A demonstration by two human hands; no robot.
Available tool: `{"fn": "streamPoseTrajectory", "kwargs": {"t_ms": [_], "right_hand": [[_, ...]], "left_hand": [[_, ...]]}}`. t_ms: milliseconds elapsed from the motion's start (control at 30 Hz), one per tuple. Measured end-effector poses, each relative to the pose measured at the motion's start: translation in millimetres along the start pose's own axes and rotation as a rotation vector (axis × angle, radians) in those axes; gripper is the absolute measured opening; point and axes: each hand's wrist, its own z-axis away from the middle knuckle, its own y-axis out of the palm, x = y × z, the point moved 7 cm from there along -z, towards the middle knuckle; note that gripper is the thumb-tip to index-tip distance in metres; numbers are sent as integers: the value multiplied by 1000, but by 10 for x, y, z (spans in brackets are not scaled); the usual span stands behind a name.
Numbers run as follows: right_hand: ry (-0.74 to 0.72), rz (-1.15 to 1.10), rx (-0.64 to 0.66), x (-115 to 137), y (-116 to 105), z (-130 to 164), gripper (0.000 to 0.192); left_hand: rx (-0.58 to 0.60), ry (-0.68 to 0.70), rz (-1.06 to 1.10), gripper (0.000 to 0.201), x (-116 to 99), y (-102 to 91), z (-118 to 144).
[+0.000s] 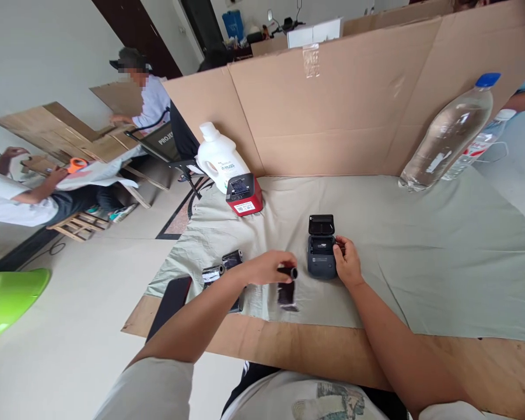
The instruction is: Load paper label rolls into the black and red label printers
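Observation:
My left hand point(268, 268) grips a small black roll point(287, 272) with a dark strip point(286, 293) hanging down from it, just left of a small dark grey printer point(321, 255). The printer's lid point(321, 224) stands open and it sits on the grey-green cloth point(441, 251). On the printer's right side rests my right hand point(346, 262), fingers against its casing. Two more black rolls point(221, 269) lie on the cloth left of my left hand.
A red and black device point(244, 195) and a white jug point(217, 156) stand at the back left. Cardboard walls point(354, 111) ring the table's far side. A big clear bottle point(450, 134) leans at the right. A black phone point(171, 303) lies at the near left edge. Two people sit at left.

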Motion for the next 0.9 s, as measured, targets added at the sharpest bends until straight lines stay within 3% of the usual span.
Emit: {"fn": "streamPoseTrajectory", "kwargs": {"t_ms": [67, 133, 233, 333, 600, 700, 767, 900], "right_hand": [[-17, 8, -3, -6, 0, -2, 38], [-22, -5, 5, -24, 4, -4, 38], [-16, -51, 24, -60, 13, -6, 38], [-8, -80, 28, -78, 17, -8, 36], [17, -69, 16, -68, 20, -17, 32], [19, -77, 12, -69, 13, -15, 33], [15, -77, 11, -69, 9, -14, 33], [9, -75, 16, -71, 10, -18, 36]], "left_hand": [[-123, 102, 84, 26, -259, -38, -282], [-231, 138, 34, 28, -421, -37, -586], [-301, 55, -229, 29, -471, 27, -965], [-271, 1, -439, 23, -434, 114, -1141], [-380, 74, -445, 10, -336, 178, -1151], [-437, 98, -414, 16, -319, 156, -1124], [-536, 101, -359, 21, -303, 76, -1072], [-887, 89, -242, 33, -226, -185, -889]]}}
